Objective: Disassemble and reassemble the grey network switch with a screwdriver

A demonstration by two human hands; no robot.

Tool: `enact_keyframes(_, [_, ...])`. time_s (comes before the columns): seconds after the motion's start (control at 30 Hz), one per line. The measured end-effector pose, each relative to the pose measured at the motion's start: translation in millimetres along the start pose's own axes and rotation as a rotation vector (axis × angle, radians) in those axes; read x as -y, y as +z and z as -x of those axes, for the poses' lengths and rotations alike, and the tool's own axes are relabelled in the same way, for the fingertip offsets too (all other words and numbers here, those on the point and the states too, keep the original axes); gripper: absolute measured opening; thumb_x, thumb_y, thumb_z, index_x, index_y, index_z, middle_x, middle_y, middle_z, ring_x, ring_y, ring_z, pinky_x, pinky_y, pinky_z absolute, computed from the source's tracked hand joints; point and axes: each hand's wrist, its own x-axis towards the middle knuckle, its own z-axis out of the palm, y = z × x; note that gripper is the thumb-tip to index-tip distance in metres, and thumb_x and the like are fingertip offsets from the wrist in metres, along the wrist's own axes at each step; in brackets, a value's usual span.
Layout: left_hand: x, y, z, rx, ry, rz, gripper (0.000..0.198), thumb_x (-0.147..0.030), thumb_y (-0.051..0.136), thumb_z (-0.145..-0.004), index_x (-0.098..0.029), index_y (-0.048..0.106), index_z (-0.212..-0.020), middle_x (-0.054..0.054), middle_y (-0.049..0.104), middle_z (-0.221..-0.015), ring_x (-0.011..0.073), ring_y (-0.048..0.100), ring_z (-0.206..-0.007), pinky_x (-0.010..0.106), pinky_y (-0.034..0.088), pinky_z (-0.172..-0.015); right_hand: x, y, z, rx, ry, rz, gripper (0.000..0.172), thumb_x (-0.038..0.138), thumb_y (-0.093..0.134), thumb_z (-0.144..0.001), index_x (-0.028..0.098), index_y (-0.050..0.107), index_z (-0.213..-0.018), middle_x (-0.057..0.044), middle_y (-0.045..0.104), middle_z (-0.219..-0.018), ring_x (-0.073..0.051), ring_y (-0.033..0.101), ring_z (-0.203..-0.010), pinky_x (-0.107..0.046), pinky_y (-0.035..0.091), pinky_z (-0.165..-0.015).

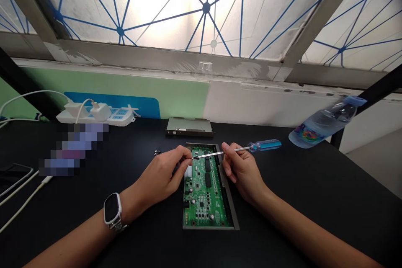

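Note:
A screwdriver point(264, 145) with a clear blue handle is held nearly level, its handle pointing right. My right hand point(240, 167) is closed round its metal shaft, between thumb and fingers. My left hand point(166, 171) pinches at the screwdriver's tip; whatever small thing is between the fingertips is too tiny to make out. Beneath both hands lies a green circuit board point(204, 201) in an open grey metal housing point(232, 213). Several small dark screws point(157, 153) rest on the table just beyond my left hand.
A metal cover plate point(189, 127) lies at the back of the black table point(266, 234). To the right is a water bottle point(326, 123). On the left are a white power strip point(122, 116), cables and a phone point(14, 178). A wall and window rise behind.

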Motion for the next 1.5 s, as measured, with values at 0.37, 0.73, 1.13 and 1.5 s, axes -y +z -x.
enact_keyframes(0.37, [44.9,-68.4,-1.1,0.181,-0.177,-0.393,0.013,-0.029,0.051,-0.098,-0.024,0.062,-0.096,0.005,0.066,-0.099,0.0225,0.064,-0.086,0.036,0.05,-0.078,0.1,-2.1,-4.3,-0.01,0.023,-0.057,0.047,0.045,0.074,-0.09,0.021,0.043,-0.064,0.006,0.05,-0.045,-0.005,0.034,-0.035,-0.021,0.019,-0.038])
enact_keyframes(0.73, [59.8,-71.1,4.5,0.266,-0.238,-0.453,0.018,-0.032,0.051,-0.095,-0.027,0.068,-0.093,0.005,0.067,-0.099,0.0251,0.064,-0.089,0.037,0.05,-0.08,-0.7,-1.1,-2.4,0.017,0.017,-0.024,0.046,0.045,0.073,-0.091,0.021,0.044,-0.065,0.005,0.052,-0.046,-0.006,0.036,-0.034,-0.021,0.021,-0.037])
enact_keyframes(1.13, [59.1,-62.3,1.7,0.269,-0.216,-0.28,0.028,-0.033,0.052,-0.093,-0.022,0.072,-0.111,0.009,0.066,-0.116,0.025,0.069,-0.099,0.038,0.054,-0.09,1.3,-0.3,-0.9,0.02,0.007,0.013,0.045,0.047,0.074,-0.089,0.022,0.046,-0.066,0.005,0.053,-0.046,-0.006,0.036,-0.034,-0.02,0.022,-0.037])
enact_keyframes(1.5, [60.8,-65.2,-2.0,0.276,-0.208,-0.299,0.023,-0.021,0.053,-0.089,-0.021,0.076,-0.089,0.008,0.072,-0.097,0.0222,0.071,-0.083,0.034,0.056,-0.079,0.8,-0.8,-2.1,0.019,0.003,0.012,0.043,0.046,0.075,-0.088,0.022,0.047,-0.066,0.005,0.053,-0.046,-0.007,0.036,-0.034,-0.02,0.023,-0.036])
